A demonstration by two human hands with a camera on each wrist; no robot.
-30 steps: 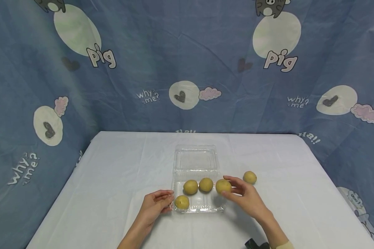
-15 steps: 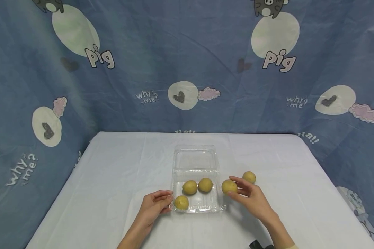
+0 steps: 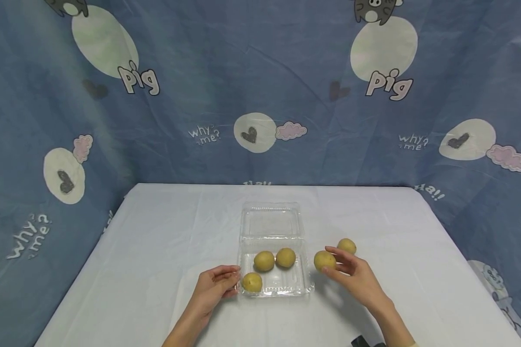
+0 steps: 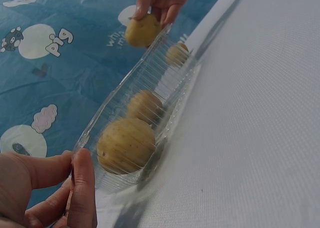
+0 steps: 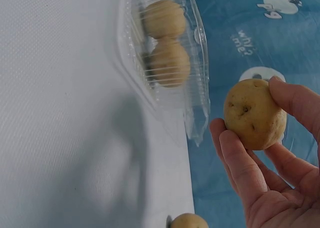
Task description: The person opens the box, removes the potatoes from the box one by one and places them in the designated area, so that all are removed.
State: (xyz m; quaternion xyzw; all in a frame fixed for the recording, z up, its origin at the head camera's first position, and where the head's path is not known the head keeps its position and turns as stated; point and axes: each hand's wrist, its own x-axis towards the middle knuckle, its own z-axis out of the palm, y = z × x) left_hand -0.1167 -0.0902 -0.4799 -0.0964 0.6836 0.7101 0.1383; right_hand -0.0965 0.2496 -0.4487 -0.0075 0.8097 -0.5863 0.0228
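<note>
A clear plastic clamshell box (image 3: 286, 284) lies open on the table, its lid (image 3: 271, 221) folded back to the far side. Three yellow-brown potatoes (image 3: 264, 260) sit inside it, two at the back and one at the front left. My left hand (image 3: 217, 286) pinches the box's left rim between thumb and fingers, as the left wrist view shows close up. Beyond the right wall, my right hand (image 3: 358, 279) holds another potato (image 5: 254, 113) by its fingertips, raised above the table. One more potato (image 3: 347, 246) rests on the cloth just behind that hand.
White cloth (image 3: 182, 217) covers the table. A blue printed curtain (image 3: 260, 86) hangs behind it and at both sides. At the front edge of the head view, a black object (image 3: 361, 341) shows beside the right forearm.
My right hand has moved right with its potato, from over the box's right edge to outside it. The left hand keeps its grip on the rim, and the other potatoes stay put.
</note>
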